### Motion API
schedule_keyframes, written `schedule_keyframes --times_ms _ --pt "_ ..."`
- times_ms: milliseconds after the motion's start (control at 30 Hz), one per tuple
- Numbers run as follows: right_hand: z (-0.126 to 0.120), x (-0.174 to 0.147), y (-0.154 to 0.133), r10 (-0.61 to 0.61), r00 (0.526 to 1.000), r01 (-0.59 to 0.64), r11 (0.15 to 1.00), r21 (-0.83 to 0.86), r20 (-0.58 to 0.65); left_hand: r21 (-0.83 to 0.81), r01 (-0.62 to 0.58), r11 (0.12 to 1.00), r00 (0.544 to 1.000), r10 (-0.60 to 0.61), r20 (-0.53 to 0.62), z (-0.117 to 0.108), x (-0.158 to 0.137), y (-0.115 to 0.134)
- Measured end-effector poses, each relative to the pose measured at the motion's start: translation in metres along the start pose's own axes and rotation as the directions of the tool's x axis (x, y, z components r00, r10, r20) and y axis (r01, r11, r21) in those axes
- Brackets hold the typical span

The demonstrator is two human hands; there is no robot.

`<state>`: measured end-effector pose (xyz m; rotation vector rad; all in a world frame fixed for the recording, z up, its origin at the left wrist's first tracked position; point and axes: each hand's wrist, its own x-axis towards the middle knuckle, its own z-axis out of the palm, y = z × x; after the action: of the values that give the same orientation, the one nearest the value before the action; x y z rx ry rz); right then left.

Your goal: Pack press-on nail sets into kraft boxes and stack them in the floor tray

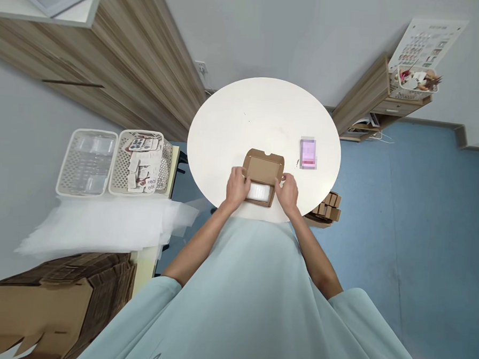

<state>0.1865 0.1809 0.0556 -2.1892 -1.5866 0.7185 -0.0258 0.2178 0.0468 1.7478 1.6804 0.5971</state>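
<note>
A small brown cardboard box [265, 167] sits near the front edge of the round white table [263, 103], its lid raised. Inside lies a white, shiny wrapped item [258, 192]; what it wraps is not visible. My left hand [237, 187] grips the box's left side, thumb by the opening and fingers at the lid's corner. On the other side, my right hand [287, 192] holds the right edge in the same way, fingers bent around the lid's side flap.
A purple, blurred phone-like object [308, 153] lies to the right on the table. Leftward stand two white baskets [114, 162], white sheets [112, 221] and stacked flat cardboard [52, 303]. Several small boxes [328, 207] are below the table's right edge.
</note>
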Motion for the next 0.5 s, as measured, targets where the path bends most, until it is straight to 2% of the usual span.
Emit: schedule_keyframes --times_ms 67,167,233,500 --pt "-0.003 0.013 0.01 0.068 0.998 -0.066 0.99 0.127 -0.008 -0.111 0.058 0.992 0.998 -0.061 -0.022 -0.003 0.021 -0.004" --pt "-0.003 0.031 0.017 0.137 0.984 -0.163 0.952 0.258 0.118 -0.296 0.197 0.935 0.979 -0.172 0.111 -0.005 0.048 -0.007" --pt "-0.002 0.039 0.017 0.134 0.978 -0.178 0.933 0.314 0.157 -0.361 0.245 0.9 0.964 -0.187 0.187 -0.007 0.058 -0.004" --pt "-0.006 0.054 0.008 0.14 0.972 -0.213 0.86 0.465 0.186 -0.378 0.323 0.868 0.931 -0.22 0.291 -0.02 0.062 0.006"
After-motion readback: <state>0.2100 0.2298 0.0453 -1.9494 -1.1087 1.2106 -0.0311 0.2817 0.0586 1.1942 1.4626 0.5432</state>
